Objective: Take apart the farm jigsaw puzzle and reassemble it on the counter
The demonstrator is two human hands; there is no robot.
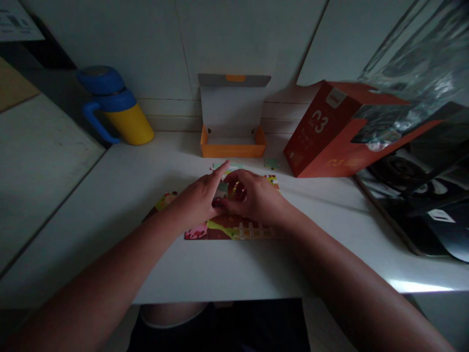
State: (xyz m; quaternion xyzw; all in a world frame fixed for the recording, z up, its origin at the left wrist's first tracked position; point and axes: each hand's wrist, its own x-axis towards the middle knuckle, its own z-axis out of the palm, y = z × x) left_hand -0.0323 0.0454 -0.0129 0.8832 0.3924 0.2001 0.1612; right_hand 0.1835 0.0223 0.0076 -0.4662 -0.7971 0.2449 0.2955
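Observation:
A colourful jigsaw puzzle (223,231) lies flat on the white table, with a pink patch and a pale fence along its near side. Over its middle, my left hand (200,198) rests with the index finger stretched forward and the fingers apart. My right hand (256,198) is beside it, its fingers curled towards the thumb; what they hold, if anything, is hidden. The two hands touch or nearly touch near the thumbs. Part of the picture shows between them. Another colourful puzzle section (161,203) sticks out left of my left wrist.
Beyond the hands stands an orange box (233,150) with its lid raised. A pale green puzzle piece (271,163) lies near it. A blue and yellow jug (128,117) stands back left. To the right are a red box (318,142), clear plastic wrapping (414,73) and a black device (410,205).

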